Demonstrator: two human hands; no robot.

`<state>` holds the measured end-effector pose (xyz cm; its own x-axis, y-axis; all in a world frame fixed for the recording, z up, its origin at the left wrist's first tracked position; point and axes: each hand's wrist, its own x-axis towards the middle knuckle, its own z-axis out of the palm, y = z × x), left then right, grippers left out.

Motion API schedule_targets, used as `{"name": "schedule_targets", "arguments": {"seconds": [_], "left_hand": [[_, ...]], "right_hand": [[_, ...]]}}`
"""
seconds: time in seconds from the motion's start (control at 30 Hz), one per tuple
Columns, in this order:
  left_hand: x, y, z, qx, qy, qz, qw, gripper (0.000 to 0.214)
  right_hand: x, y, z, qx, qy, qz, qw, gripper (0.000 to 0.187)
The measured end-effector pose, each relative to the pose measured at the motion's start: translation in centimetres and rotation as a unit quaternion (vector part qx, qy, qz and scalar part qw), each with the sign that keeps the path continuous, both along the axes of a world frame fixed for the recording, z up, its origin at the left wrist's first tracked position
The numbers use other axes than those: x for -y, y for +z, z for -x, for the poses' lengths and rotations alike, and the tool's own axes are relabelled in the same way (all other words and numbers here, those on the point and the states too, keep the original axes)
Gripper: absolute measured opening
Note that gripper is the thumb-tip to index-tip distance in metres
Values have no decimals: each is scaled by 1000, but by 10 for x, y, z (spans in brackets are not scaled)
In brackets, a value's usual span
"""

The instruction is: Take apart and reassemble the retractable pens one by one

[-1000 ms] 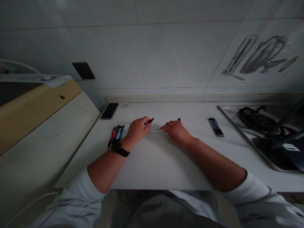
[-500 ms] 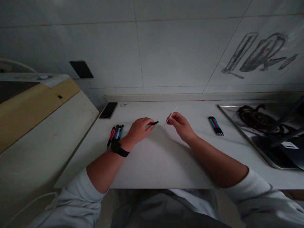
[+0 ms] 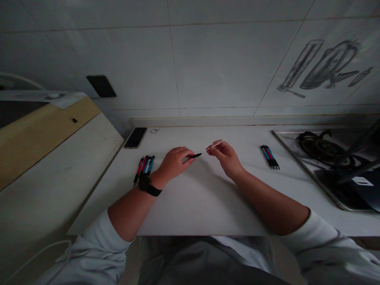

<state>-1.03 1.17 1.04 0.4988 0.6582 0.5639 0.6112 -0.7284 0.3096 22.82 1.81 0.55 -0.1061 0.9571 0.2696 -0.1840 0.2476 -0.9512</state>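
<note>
Above the middle of the white counter, my left hand (image 3: pixel 177 161) pinches a black pen barrel (image 3: pixel 196 155) that points right, most of it hidden in the fingers. Facing it, my right hand (image 3: pixel 226 156) grips a thin white pen refill (image 3: pixel 220 143) between thumb and fingers. The refill slants down to the left, its lower end close to the barrel's tip; whether they touch I cannot tell. Several pens (image 3: pixel 145 166) with red, white and blue parts lie by my left wrist, partly behind it. More pens (image 3: pixel 270 157) lie side by side on the right.
A phone (image 3: pixel 135 137) lies at the back left, with a small ring-like item (image 3: pixel 154 131) beside it. On the right is a gas stove (image 3: pixel 317 178) with a metal edge. A large pale box-like appliance (image 3: pixel 59 166) borders the counter on the left.
The refill has tipped from steep to flatter, its lower end now nearer the barrel. My left hand has shifted the barrel slightly right and down.
</note>
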Motion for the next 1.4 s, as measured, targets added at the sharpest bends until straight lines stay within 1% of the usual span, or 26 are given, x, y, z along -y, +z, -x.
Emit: {"name": "schedule_targets", "arguments": {"seconds": [0.17, 0.43, 0.77, 1.0, 1.1, 1.23, 1.33, 1.4], "left_hand": [[1, 0, 0, 1, 1, 4, 1000, 11], [0, 0, -1, 5, 1, 2, 1000, 10], [1, 0, -1, 6, -16, 7, 1000, 12], [2, 0, -2, 11, -18, 14, 1000, 13], [1, -1, -1, 14, -1, 19, 1000, 12], [0, -1, -1, 17, 7, 17, 1000, 14], [0, -2, -1, 12, 8, 11, 1000, 14], [0, -3, -1, 9, 9, 8, 1000, 13]], "right_hand": [[2, -2, 2, 9, 10, -16, 1000, 32], [3, -3, 3, 11, 19, -14, 1000, 33], [7, -3, 5, 96, 26, -40, 994, 31], [7, -7, 6, 104, 36, -25, 994, 35], [9, -3, 4, 89, 23, -17, 996, 39], [8, 0, 1, 70, -13, -33, 997, 32], [4, -3, -1, 86, -30, -41, 995, 33], [2, -5, -3, 118, -45, -49, 991, 35]]}}
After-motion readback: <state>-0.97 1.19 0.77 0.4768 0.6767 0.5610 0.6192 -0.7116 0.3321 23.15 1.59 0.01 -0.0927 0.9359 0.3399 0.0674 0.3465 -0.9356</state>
